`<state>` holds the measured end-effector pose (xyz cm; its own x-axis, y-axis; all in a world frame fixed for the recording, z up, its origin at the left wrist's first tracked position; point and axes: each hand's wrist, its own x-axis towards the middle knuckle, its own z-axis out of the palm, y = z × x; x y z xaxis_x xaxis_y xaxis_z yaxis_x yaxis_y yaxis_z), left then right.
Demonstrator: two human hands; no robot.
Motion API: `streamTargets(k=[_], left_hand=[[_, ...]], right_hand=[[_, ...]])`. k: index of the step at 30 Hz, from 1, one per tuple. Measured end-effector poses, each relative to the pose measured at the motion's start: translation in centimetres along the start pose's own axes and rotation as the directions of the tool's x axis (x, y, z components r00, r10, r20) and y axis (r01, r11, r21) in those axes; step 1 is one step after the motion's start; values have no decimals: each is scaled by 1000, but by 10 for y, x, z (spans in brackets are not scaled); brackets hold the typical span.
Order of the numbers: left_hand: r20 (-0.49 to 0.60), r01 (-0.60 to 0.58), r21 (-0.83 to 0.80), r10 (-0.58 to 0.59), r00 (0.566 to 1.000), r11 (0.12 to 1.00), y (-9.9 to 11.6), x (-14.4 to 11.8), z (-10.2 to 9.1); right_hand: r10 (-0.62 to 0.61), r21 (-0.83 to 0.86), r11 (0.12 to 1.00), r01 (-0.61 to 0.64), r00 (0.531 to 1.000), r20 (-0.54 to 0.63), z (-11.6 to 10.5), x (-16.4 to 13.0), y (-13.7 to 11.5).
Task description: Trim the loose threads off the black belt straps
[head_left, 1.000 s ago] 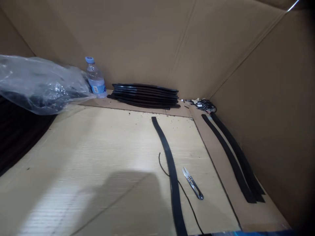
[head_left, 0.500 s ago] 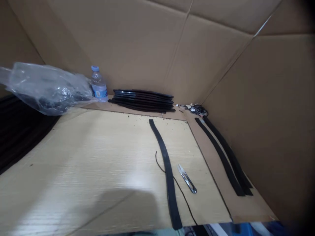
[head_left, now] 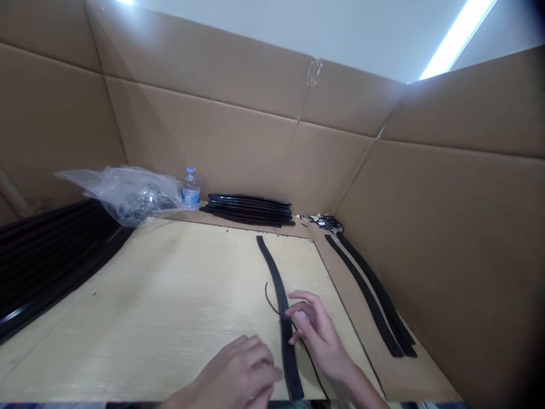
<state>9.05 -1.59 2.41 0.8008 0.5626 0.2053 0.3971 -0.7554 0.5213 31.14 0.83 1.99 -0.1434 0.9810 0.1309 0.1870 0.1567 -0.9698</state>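
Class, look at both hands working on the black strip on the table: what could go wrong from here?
The right hand lies over the spot beside the black strip and thin black cord; anything sharp lying under it could nick the fingers. The left hand sits near the table's front edge, so the strip might slide off.

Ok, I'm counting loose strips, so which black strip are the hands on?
The lone strip lying on the pale board, between the left hand and right hand. The other two strips lie untouched by the right cardboard wall.

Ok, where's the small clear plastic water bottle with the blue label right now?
The small clear water bottle stands upright at the back left against the cardboard wall, between the crumpled clear plastic bag and the stack of black strips.
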Motion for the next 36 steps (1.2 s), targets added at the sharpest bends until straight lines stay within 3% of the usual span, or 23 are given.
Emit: streamTargets(k=[2,3,5,7,9,12,15,21,26,27,29,31,32,36], left_hand=[[14,-35,51,34,999,998,-7,26,-8],[30,-73,60,72,997,996,-11,34,-7],[51,-108,89,103,993,990,-19,42,1],[52,-144,133,138,989,981,-27,43,10],[54,-144,141,138,989,979,-34,44,12],[72,-86,130,77,994,988,-42,52,3],[56,-15,142,7,998,990,-55,66,-10],[12,-34,36,34,999,999,-86,92,-25],[7,-86,-62,87,996,994,-107,102,-22],[3,-93,-64,94,996,994,-110,102,-20],[-18,-95,-23,95,995,995,-115,102,-14],[-45,-85,52,87,995,995,-116,101,-10],[-52,-81,83,85,995,993,-116,100,-9],[-37,-56,112,60,997,992,-112,96,-13]], right_hand=[[90,11,996,-91,994,65,2,25,4],[64,-3,998,-64,998,24,1,34,7],[-73,-10,997,72,983,-168,-5,48,16],[-140,22,987,159,924,-357,-15,56,24],[-128,-30,992,126,903,-410,-27,57,28],[-49,-339,939,-60,951,-304,-42,48,30],[-31,-573,813,-101,976,-217,-47,33,33],[81,-732,669,-130,991,-102,-51,17,48],[-83,-814,578,-49,989,-119,-63,33,54],[-146,-835,551,17,986,-76,-62,38,51],[-256,-855,464,230,959,120,-55,50,42],[-239,-795,374,477,878,414,-44,61,31],[-245,-754,335,564,825,509,-38,66,27],[-243,-636,188,748,663,708,-26,84,24]])
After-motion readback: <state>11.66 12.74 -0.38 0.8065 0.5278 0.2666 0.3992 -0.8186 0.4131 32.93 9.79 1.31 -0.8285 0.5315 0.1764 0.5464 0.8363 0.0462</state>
